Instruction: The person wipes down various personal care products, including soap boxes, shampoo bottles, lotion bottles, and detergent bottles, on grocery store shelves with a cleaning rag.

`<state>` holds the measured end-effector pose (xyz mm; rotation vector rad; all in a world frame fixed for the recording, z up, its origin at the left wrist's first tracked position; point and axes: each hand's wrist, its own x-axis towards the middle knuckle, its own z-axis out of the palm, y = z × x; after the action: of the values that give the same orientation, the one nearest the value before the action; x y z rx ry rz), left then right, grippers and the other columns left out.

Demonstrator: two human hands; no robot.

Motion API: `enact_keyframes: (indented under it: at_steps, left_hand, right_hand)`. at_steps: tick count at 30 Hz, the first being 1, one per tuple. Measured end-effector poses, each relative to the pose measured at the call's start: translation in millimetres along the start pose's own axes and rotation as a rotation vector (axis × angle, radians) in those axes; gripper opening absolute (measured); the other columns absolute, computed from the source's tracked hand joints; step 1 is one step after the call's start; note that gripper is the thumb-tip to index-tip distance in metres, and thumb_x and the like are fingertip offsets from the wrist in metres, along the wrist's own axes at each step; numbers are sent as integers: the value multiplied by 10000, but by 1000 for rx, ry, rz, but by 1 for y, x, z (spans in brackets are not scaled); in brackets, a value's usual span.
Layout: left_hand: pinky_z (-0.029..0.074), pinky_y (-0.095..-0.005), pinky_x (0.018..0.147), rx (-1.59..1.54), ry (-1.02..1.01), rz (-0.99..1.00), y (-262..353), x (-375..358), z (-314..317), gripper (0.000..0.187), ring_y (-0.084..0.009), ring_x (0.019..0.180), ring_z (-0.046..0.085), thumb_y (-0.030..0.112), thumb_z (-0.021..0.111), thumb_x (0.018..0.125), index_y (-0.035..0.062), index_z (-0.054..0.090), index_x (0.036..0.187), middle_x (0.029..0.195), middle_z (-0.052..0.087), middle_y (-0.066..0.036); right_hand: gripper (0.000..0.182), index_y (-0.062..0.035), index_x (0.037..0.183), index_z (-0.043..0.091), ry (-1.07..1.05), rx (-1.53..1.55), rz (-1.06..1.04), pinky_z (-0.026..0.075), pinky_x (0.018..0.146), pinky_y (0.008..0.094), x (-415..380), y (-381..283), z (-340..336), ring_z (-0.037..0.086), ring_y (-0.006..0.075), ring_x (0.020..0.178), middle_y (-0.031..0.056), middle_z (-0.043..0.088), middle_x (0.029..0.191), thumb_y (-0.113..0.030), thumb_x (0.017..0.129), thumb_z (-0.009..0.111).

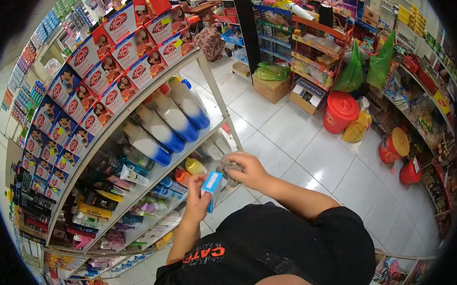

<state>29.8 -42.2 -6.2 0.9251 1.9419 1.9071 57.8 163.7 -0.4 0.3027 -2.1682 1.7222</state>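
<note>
My left hand [194,201] grips a small blue-and-white box [210,190] in front of my chest, thumb along its near side. Bunched in my right hand [246,168] is a grey cloth [232,173], held against the far end of the box. Both hands are beside the open side of a shelf rack [216,125]. Just beyond them on a shelf stand a yellow-capped bottle [194,166] and a red-orange bottle [182,177]. The printing on the box is too small to read.
White-and-blue bottles [191,125] fill the shelf above, under stacked soap boxes [94,77]. Across the tiled floor [284,140] stand a red lidded bucket [340,112], a cardboard box [271,87] and a snack rack [316,54]. More stocked shelves [425,108] curve along the right.
</note>
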Motion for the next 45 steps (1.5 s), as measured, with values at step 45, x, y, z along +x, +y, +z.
enact_keyframes:
  at_steps: [45]
  left_hand:
    - [446, -365, 808, -629, -161, -454, -18, 0, 10, 588, -227, 951, 528, 328, 661, 707, 38, 385, 1138, 1045, 493, -110]
  right_hand:
    - [269, -15, 1010, 568, 168, -135, -97, 396, 870, 325, -1, 19, 0, 516, 286, 1024, 156, 546, 1096, -79, 749, 561]
